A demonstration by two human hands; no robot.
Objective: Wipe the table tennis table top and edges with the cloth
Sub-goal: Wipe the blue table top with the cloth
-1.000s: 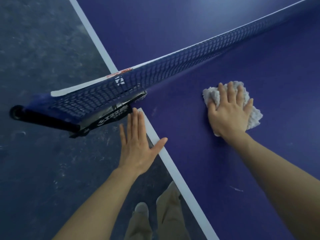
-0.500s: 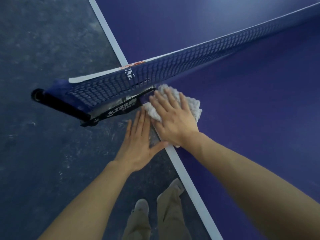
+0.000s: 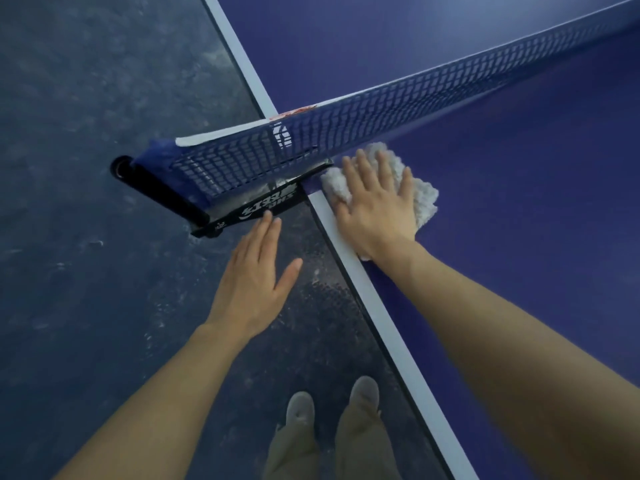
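Cloth (image 3: 420,199) flat on the table (image 3: 519,237) at its white side edge beside the net (image 3: 346,140), pressed under right hand (image 3: 377,209), fingers straight. Left hand (image 3: 256,275) off the edge, spread, holding nothing.

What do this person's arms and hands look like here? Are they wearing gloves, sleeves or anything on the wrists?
Both arms are bare as far up as the picture shows: no sleeves in view. The left hand and right hand wear no gloves, and no watch, bracelet or ring shows on the wrists or on the fingers in view. Below, the person wears khaki trousers and grey shoes.
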